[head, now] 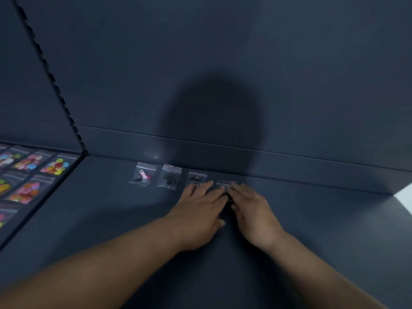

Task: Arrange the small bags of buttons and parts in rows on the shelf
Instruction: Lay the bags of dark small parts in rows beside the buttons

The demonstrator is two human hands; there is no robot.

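Observation:
A row of small clear bags lies along the back of the dark shelf (111, 208). From the left: a bag with a pink part (142, 175), a bag of black parts (169, 177), and a third bag of black parts (196, 178). A fourth bag (224, 185) lies at the right end, mostly hidden under my fingers. My left hand (200, 210) rests flat with its fingertips on the fourth bag and near the third. My right hand (252, 208) lies flat beside it, fingertips on the fourth bag's right edge.
The neighbouring shelf section on the left holds rows of bags with colourful buttons (29, 175), behind a dark divider edge (51, 79). The shelf's back wall (223, 152) rises just behind the row. A bright opening (404, 197) shows at the right edge.

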